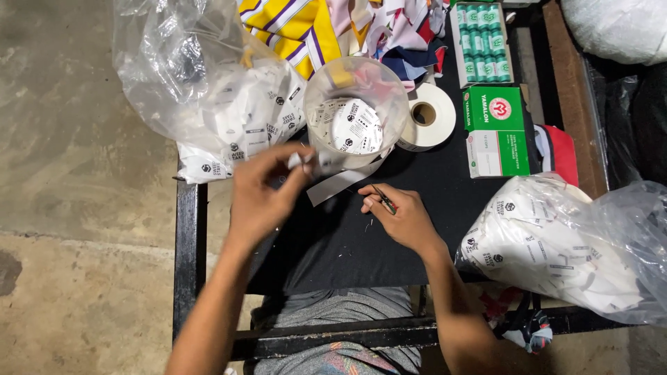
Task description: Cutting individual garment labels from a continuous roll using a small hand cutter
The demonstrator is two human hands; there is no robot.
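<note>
Two bare hands work over a black cloth-covered table (333, 243). Left hand (260, 191) pinches a small white printed label (300, 160) beside a clear round plastic tub (356, 111) holding more labels. Right hand (403, 217) grips small snips (383, 199). Clear plastic bags of labels (570, 250) crowd both table edges; bare cloth lies between the hands.
</note>
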